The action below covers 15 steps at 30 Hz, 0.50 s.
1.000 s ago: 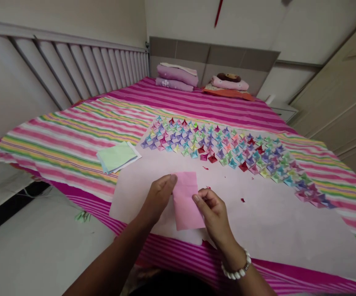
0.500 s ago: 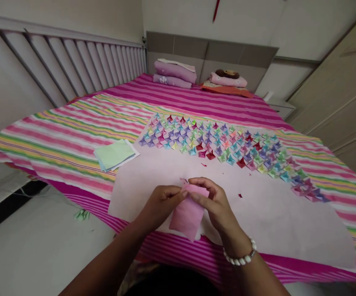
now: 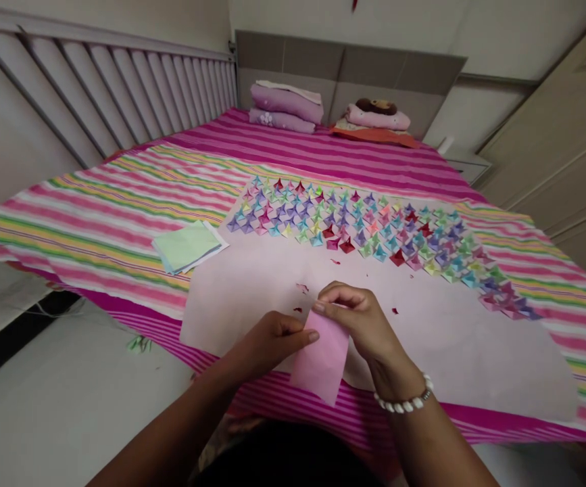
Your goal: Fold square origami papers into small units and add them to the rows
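A pink sheet of paper (image 3: 322,362) is held between both hands above the near edge of a large pale sheet (image 3: 455,345). My left hand (image 3: 277,341) pinches its left edge, thumb on top. At the top corner, my right hand (image 3: 356,314) grips it between thumb and curled fingers; a white bracelet is on that wrist. Beyond the hands, many small folded paper pieces (image 3: 343,220) in several colours stand in rows on the pale sheet. Small dark red scraps (image 3: 395,311) lie near the hands.
A stack of green, blue and white paper (image 3: 186,247) lies at left on the striped bedspread (image 3: 94,210). Folded purple bedding (image 3: 285,108) and a pink pile (image 3: 376,120) sit by the headboard (image 3: 313,64). A green scrap (image 3: 139,343) is on the floor.
The pink paper has shifted slightly right and turned. My right hand has moved up to its top corner, and my left thumb now lies lower on its left edge. The view has tilted a little.
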Each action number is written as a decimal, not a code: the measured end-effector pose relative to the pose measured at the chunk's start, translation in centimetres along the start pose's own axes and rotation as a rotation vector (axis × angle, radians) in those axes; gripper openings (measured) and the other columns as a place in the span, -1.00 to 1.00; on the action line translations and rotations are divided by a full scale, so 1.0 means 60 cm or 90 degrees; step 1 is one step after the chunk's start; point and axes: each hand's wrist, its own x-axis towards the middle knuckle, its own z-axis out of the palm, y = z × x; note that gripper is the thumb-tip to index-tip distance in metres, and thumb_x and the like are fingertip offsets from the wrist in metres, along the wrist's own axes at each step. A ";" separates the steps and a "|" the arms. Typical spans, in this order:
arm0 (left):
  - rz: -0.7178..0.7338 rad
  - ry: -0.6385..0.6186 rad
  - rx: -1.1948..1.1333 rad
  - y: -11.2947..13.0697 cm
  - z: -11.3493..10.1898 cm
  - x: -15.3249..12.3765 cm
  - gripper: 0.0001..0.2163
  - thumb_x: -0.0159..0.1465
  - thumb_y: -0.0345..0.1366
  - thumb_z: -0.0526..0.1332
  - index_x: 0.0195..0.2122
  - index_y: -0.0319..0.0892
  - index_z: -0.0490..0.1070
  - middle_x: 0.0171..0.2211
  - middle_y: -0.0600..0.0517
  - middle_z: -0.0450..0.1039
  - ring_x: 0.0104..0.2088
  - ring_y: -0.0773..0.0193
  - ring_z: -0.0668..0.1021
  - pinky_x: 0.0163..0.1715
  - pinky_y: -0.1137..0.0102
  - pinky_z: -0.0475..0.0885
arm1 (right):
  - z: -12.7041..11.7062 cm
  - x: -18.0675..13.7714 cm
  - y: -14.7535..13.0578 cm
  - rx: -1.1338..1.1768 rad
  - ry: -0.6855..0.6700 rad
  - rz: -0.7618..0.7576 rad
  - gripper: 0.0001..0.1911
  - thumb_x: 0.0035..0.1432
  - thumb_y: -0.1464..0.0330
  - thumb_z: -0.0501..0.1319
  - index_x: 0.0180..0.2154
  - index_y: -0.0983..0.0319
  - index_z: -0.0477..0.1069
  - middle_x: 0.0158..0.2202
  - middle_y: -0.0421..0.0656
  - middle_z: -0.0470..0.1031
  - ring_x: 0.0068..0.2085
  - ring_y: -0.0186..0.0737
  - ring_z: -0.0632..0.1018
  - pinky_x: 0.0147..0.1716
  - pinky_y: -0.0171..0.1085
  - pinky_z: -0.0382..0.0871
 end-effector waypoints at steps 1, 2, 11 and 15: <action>-0.006 -0.007 0.007 -0.002 0.000 -0.002 -0.53 0.22 -0.06 0.16 -0.64 -0.14 -0.08 -0.62 0.20 -0.19 -0.59 0.43 -0.03 -0.60 0.40 -0.12 | -0.001 0.001 -0.001 0.008 0.008 0.009 -0.84 -0.14 0.33 0.44 -0.59 0.22 0.51 -0.51 -0.23 0.43 -0.45 -0.33 0.41 -0.42 -0.31 0.30; -0.011 -0.011 0.016 -0.004 0.001 -0.004 -0.53 0.22 -0.06 0.16 -0.65 -0.14 -0.08 -0.63 0.21 -0.20 -0.59 0.43 -0.04 -0.60 0.40 -0.12 | -0.003 0.002 -0.001 0.017 0.016 0.020 -0.83 -0.15 0.32 0.44 -0.60 0.22 0.51 -0.52 -0.23 0.43 -0.46 -0.34 0.40 -0.44 -0.32 0.29; -0.050 -0.019 0.051 -0.016 0.010 -0.019 -0.53 0.23 -0.06 0.15 -0.68 -0.15 -0.03 -0.65 0.21 -0.15 -0.60 0.43 0.01 -0.58 0.39 -0.09 | -0.016 0.013 0.004 0.047 0.074 0.072 -0.79 -0.23 0.30 0.47 -0.61 0.23 0.50 -0.57 -0.25 0.43 -0.52 -0.38 0.36 -0.51 -0.33 0.25; -0.071 -0.022 0.031 -0.025 0.010 -0.026 -0.54 0.22 -0.07 0.18 -0.71 -0.17 0.08 -0.69 0.21 -0.08 -0.63 0.45 0.08 -0.60 0.42 -0.04 | -0.020 0.015 0.010 0.059 0.087 0.073 -0.80 -0.23 0.30 0.46 -0.60 0.23 0.50 -0.56 -0.25 0.45 -0.52 -0.38 0.38 -0.50 -0.32 0.27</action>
